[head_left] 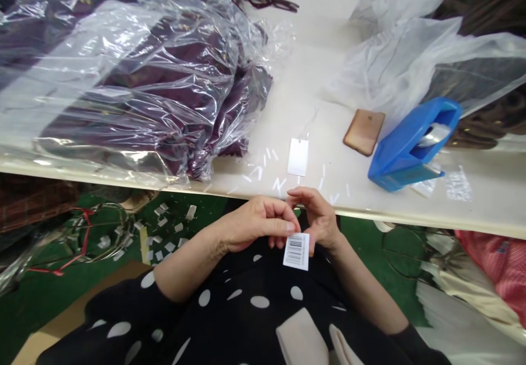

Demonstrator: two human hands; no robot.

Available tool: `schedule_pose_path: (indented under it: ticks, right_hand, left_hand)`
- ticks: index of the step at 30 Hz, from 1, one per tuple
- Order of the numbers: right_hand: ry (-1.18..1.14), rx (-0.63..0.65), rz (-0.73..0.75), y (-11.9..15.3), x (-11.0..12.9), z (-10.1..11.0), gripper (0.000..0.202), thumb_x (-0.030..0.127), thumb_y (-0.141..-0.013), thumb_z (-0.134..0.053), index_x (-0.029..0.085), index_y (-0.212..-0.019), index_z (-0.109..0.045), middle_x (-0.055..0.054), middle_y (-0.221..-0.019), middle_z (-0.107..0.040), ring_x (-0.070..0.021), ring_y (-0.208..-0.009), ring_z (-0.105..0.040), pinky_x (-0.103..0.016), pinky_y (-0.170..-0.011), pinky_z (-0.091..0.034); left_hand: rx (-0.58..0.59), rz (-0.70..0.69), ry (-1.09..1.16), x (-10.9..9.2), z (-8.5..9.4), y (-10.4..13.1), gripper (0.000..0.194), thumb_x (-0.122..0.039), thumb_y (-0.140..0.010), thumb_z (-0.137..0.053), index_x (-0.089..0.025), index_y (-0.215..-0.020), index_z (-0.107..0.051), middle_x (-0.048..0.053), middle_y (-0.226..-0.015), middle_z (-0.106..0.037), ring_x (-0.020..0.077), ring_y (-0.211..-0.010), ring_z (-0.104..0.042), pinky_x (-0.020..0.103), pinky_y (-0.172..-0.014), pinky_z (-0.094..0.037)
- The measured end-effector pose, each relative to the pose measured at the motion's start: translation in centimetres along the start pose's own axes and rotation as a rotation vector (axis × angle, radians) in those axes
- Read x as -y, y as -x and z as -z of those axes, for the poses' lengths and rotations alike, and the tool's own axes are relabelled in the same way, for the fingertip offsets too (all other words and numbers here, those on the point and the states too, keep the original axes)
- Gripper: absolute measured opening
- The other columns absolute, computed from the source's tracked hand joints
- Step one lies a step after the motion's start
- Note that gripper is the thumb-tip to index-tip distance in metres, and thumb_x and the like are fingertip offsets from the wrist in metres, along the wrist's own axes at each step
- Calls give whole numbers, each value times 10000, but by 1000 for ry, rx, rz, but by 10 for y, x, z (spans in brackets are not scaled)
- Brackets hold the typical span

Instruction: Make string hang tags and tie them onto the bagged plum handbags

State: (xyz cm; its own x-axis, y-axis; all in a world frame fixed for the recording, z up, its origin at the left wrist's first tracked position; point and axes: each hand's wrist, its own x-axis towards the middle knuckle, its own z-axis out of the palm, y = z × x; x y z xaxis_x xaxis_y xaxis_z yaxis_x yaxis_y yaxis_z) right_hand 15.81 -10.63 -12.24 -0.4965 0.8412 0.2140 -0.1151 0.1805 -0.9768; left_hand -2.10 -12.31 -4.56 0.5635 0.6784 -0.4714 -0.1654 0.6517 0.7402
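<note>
A white barcode tag hangs between my two hands, in front of the table's edge. My left hand is closed, thumb against fingers, at the tag's upper edge. On the other side my right hand has curled fingers, and its thumb presses at the tag's right edge; part of that grip is hidden behind the tag. Just beyond the hands, another white tag with a thin string lies flat on the table. Small white strips are scattered around it.
Clear plastic bags of dark purple garments pile up at left. To the right lie a phone, a blue tape dispenser and sheer plastic bags over brown garments. Paper scraps litter the green floor.
</note>
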Motion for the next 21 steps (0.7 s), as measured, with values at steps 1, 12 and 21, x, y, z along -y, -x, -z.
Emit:
schedule_pose_path:
  ticks: [1, 12, 21]
  right_hand:
    - [-15, -5, -6, 1, -1, 0, 796, 650, -486, -703, 266, -1153, -497, -37, -861, -608, -198, -778, -585, -344, -742, -481]
    - [-394, -88, -313, 1, 6, 3, 479, 371, -627, -775, 264, -1059, -598, -14, -835, -648, -155, -740, -585, -282, -683, -463]
    - [-427, -533, -503, 0, 34, -14, 155, 305, -683, -726, 173, -751, -682, -22, -661, -663, -90, -531, -558, -179, -473, -415]
  left_hand:
    - [9, 19, -5, 0, 0, -1, 106, -224, -655, -686, -121, -682, -687, 49, -578, -598, 102, -486, -505, 204, -450, -366]
    - [-407, -168, 58, 1, 0, -1, 107, -186, -662, -684, -114, -651, -605, -23, -526, -579, 40, -447, -473, 142, -444, -355]
    - [-652, -346, 34, 14, 0, -13, 103, -211, -717, -655, -129, -778, -643, -15, -613, -632, 60, -537, -547, 149, -519, -434]
